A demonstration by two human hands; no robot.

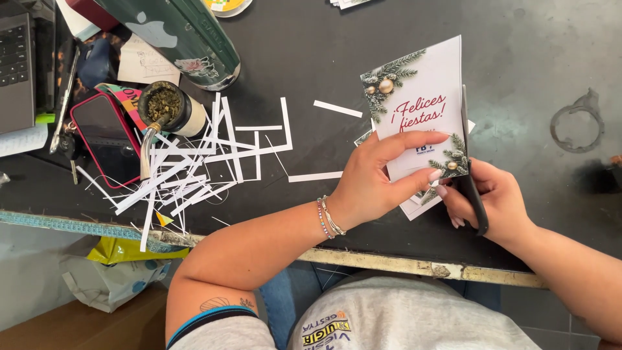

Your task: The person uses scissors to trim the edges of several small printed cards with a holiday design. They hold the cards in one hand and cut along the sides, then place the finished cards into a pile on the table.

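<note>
My left hand (379,178) pinches the lower part of a white greeting card (421,91) printed with pine sprigs and gold baubles, held upright over the dark table (518,52). My right hand (492,201) grips black scissors (470,165) whose blade runs up along the card's right edge. More white cards (414,206) show underneath the held one, behind my left hand's fingers.
A heap of white paper strips (194,168) lies to the left. Beside it stand a cup of green herb with a metal straw (165,107), a red-cased phone (107,139), a green flask (188,39) and a laptop (16,65). The table's worn front edge (389,262) runs near my body.
</note>
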